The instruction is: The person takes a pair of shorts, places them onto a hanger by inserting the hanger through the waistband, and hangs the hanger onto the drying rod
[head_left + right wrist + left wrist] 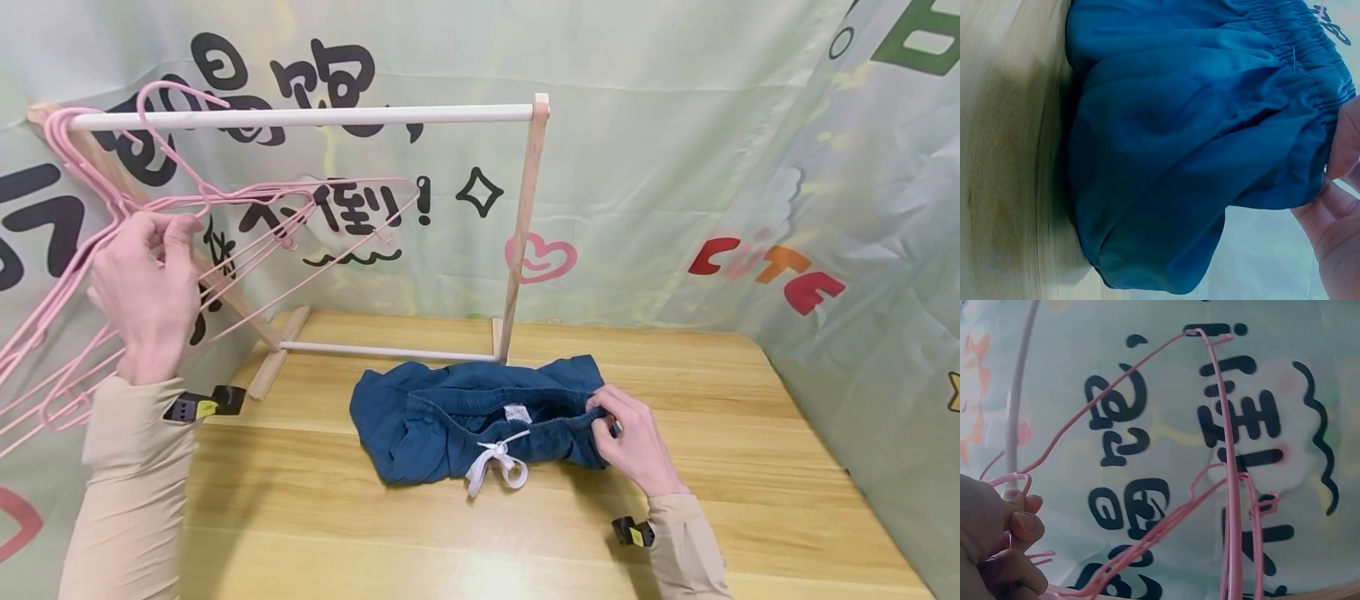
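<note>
My left hand (147,283) is raised at the left end of the rack, pinching a pink hanger (174,157) below its hook. The hook overlaps the rail in the head view, and one arm of the hanger (1230,462) stretches across the left wrist view. Several more pink hangers (60,150) hang close by from the rail. Blue drawstring shorts (420,442) lie bunched on the table, waist opening upward, with a white bow (491,458) in front. At the right end of the waistband (1310,50), my right hand (633,437) pinches the elastic edge between thumb and fingers.
A wooden rack with a white rail (337,115) stands at the back left of the wooden table (720,467). Its right post (522,225) rises just behind the shorts. Printed cloth (645,167) encloses the table at the back and sides.
</note>
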A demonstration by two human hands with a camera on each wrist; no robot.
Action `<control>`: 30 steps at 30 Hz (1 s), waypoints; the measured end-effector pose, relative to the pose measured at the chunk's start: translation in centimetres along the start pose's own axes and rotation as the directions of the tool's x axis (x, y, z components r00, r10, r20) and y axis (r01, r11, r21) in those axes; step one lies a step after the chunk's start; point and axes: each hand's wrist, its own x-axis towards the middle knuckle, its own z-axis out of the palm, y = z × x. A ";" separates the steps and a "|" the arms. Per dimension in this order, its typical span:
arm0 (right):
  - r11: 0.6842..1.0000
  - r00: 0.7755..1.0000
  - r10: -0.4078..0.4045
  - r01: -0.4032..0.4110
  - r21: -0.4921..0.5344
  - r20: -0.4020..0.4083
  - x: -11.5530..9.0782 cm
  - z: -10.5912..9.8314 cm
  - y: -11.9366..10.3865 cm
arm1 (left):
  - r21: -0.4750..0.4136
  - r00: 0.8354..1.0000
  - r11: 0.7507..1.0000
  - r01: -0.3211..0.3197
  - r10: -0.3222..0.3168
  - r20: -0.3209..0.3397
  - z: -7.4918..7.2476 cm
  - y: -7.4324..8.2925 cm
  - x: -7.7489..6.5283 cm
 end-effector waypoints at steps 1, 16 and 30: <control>1.000 1.000 -0.001 0.001 0.000 0.000 0.0 0.0 0.0 | -0.018 1.000 1.000 -0.002 0.002 -0.006 -0.1 0.1 0.0; 0.999 1.000 0.025 -0.025 -0.042 0.003 -0.2 -0.2 0.3 | -0.144 1.000 0.989 -0.017 0.020 0.021 -1.6 1.3 -3.0; 0.996 0.999 0.027 -0.030 -0.084 -0.028 0.1 -0.1 0.4 | -0.197 0.998 0.979 -0.042 0.050 0.036 -0.1 -1.0 -8.3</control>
